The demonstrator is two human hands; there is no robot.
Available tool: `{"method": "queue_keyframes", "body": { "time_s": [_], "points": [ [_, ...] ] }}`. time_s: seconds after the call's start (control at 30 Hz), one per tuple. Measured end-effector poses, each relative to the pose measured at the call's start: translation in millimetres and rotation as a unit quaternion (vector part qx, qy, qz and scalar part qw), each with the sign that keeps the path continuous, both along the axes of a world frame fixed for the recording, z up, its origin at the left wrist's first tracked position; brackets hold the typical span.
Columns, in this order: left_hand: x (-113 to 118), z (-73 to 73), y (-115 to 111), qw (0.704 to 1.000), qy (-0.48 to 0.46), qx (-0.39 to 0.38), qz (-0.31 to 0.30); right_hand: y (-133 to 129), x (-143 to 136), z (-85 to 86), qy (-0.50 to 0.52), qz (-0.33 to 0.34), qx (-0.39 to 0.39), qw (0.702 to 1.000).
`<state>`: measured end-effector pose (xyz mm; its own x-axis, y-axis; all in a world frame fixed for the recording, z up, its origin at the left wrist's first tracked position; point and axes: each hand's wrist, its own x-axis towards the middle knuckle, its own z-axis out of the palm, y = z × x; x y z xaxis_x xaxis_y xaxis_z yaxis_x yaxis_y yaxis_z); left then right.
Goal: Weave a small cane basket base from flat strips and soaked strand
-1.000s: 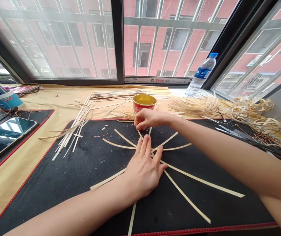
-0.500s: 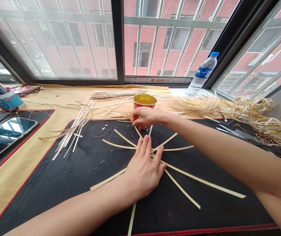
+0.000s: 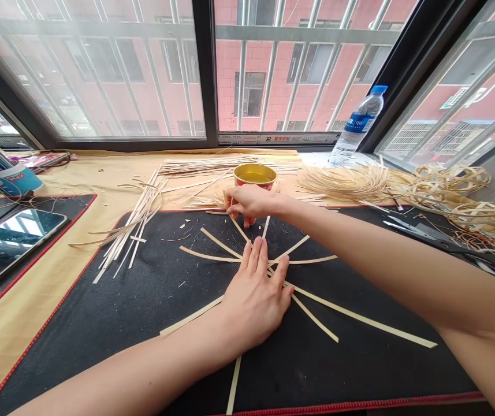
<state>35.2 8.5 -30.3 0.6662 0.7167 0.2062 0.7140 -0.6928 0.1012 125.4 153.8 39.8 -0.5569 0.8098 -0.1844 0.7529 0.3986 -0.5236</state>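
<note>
Several pale flat bamboo-like strips (image 3: 360,318) cross one another on the black mat (image 3: 121,329), spreading outward like spokes. My left hand (image 3: 258,289) lies flat over their crossing, fingers stretched forward, so the centre is mostly hidden. Beyond it, my right hand (image 3: 251,205) pinches the far end of one strip (image 3: 239,228), whose tip rises slightly above the fingers. Just behind my right hand stands a round red tin (image 3: 256,173) with a golden inside; the hand hides part of its front.
Loose strips (image 3: 132,222) lie in a pile at the left. Coiled strips (image 3: 346,182) and scissors (image 3: 416,228) are at the right. A water bottle (image 3: 360,124) stands by the window. A phone (image 3: 17,248) and a pen cup (image 3: 13,176) sit far left.
My right hand has moved slightly left and away, drawing the pinched strip with it. The strip's near end at lower right has slid in toward the crossing. My left hand stays in place.
</note>
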Motion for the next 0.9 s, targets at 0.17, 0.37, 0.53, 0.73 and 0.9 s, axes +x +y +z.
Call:
{"method": "queue_keyframes", "body": {
  "time_s": [0.17,0.37,0.53,0.73,0.9],
  "points": [
    [0,0.7,1,1.000,-0.015,-0.023,-0.002,-8,6,12.5,-0.006,0.002,0.045,0.999],
    [2,5.5,4,0.995,-0.060,-0.076,0.021,-70,51,22.5,0.031,0.006,0.126,0.992],
    [-2,12.3,7,0.981,-0.130,-0.131,0.060,-112,78,-2.3,0.157,0.024,0.125,0.979],
    [-10,37.7,13,0.959,-0.203,-0.160,0.115,-112,87,-14.0,0.145,0.116,0.121,0.975],
    [-52,95.0,16,0.944,-0.277,-0.140,0.111,-109,95,-17.4,0.143,0.176,0.174,0.958]
  ]
}}
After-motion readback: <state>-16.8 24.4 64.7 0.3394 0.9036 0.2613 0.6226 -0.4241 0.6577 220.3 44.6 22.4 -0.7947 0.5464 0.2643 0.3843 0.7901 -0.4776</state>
